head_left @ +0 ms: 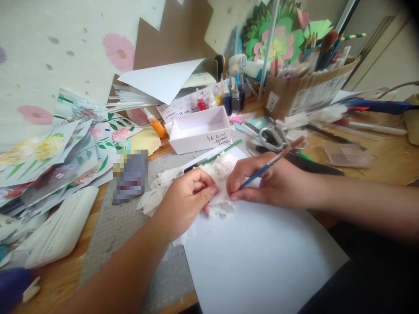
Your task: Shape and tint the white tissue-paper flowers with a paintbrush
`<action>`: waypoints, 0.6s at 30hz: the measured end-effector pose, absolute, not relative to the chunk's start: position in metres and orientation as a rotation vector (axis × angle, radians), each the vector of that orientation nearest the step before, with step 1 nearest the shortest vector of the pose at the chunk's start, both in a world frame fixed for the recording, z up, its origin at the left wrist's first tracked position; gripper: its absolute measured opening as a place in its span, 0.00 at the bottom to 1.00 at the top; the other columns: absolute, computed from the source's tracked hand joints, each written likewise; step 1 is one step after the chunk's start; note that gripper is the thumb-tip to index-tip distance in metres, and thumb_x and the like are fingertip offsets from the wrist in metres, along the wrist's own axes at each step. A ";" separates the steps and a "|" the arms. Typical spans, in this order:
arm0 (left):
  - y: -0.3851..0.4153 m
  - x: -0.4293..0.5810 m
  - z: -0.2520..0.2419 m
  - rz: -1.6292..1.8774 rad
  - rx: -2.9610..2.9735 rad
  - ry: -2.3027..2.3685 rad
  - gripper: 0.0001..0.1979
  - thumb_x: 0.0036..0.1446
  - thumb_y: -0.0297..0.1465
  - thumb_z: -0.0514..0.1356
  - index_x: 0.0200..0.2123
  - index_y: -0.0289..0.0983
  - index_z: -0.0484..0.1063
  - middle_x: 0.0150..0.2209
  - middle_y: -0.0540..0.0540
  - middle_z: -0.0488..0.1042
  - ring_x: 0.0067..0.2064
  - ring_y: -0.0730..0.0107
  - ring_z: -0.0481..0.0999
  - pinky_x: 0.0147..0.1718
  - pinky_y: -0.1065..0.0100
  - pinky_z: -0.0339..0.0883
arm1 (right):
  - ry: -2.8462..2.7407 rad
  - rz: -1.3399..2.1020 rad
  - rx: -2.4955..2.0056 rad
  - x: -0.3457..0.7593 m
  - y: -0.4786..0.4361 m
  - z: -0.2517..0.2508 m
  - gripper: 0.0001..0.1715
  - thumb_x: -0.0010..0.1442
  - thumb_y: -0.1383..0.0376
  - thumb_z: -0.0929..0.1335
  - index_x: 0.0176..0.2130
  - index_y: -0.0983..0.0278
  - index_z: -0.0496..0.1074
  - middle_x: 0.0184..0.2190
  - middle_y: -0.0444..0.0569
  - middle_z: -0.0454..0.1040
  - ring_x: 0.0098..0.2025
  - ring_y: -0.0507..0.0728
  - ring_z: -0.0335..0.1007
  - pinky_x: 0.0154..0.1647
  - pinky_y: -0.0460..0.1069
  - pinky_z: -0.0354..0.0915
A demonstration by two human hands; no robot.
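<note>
My right hand (255, 183) grips a slim blue paintbrush (260, 171) that leans up to the right, its brownish end on top and its blue end pointing down at the white scraps. Thumb and forefinger of my left hand (191, 196) are pinched together just left of it, over thin white paper pieces (220, 198); what they hold is too small to make out. Behind the hands lies a crumpled white heap (225, 165) beside a green stick (225, 151). A large white sheet (262, 253) lies under and in front of my hands.
A grey cutting mat (114, 244) lies beneath. Behind stand a white open box (200, 131), an orange bottle (157, 127) and several paint bottles (235, 98). Scissors (273, 137) and a cardboard box of brushes (304, 93) are at the right. Flower pictures (49, 152) pile up left.
</note>
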State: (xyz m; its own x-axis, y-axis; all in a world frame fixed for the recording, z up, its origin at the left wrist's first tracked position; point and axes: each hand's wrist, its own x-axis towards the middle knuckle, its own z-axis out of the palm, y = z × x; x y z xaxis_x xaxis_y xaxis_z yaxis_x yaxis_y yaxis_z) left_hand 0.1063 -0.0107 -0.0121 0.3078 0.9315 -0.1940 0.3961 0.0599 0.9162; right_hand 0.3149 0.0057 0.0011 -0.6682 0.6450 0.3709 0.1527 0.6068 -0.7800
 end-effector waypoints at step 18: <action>0.001 0.085 -0.012 0.739 1.575 1.166 0.06 0.57 0.33 0.58 0.30 0.39 0.64 0.20 0.56 0.61 0.23 0.80 0.60 0.22 0.77 0.54 | -2.120 0.923 -0.702 0.320 0.007 0.009 0.04 0.52 0.68 0.70 0.29 0.69 0.71 0.28 0.50 0.76 0.32 0.54 0.73 0.35 0.48 0.69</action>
